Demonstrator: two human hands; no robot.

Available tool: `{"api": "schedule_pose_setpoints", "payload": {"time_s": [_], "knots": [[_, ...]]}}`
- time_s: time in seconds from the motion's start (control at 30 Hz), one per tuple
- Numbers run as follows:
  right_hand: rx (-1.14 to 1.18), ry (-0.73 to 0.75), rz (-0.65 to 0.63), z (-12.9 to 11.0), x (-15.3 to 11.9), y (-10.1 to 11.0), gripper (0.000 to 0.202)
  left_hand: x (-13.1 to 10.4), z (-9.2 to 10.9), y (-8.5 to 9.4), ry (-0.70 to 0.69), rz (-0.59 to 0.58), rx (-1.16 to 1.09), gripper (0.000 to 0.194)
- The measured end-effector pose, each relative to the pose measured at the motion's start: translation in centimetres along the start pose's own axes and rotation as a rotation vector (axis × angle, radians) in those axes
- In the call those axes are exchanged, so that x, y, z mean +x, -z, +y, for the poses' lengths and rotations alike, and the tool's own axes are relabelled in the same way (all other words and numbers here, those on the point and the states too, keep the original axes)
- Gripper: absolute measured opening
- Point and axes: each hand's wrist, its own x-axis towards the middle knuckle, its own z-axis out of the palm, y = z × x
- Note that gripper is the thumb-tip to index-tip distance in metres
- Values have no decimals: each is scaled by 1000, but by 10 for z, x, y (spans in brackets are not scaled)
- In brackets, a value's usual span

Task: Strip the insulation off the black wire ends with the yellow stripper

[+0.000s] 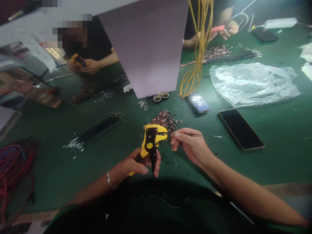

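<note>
My left hand (143, 162) is closed around the handles of a yellow and black wire stripper (150, 139), whose jaws point right. Between thumb and fingers, my right hand (190, 143) pinches a thin black wire (211, 135). One end of the wire is at the stripper's jaws; whether the jaws grip it I cannot tell. Its other end, with a small silvery tip, sticks out to the right. Just behind the stripper lies a heap of copper and black wire scraps (165, 120). A bundle of black wires (97, 131) with silvery ends rests on the green table to the left.
A phone (241, 129) lies at the right, below a clear plastic bag (253, 84). Two tape rolls (161, 97) sit before an upright panel (151, 48). Yellow wires (197, 48) hang beside it. Red cables (14, 175) fill the left edge. Co-workers' hands work across the table.
</note>
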Motion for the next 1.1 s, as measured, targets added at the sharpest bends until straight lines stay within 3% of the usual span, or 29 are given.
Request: {"api": "schedule_pose_setpoints", "payload": {"time_s": [1.1], "knots": [[-9, -22, -3, 0, -1, 0, 9, -3, -2, -5, -34, 103, 5, 35]]}}
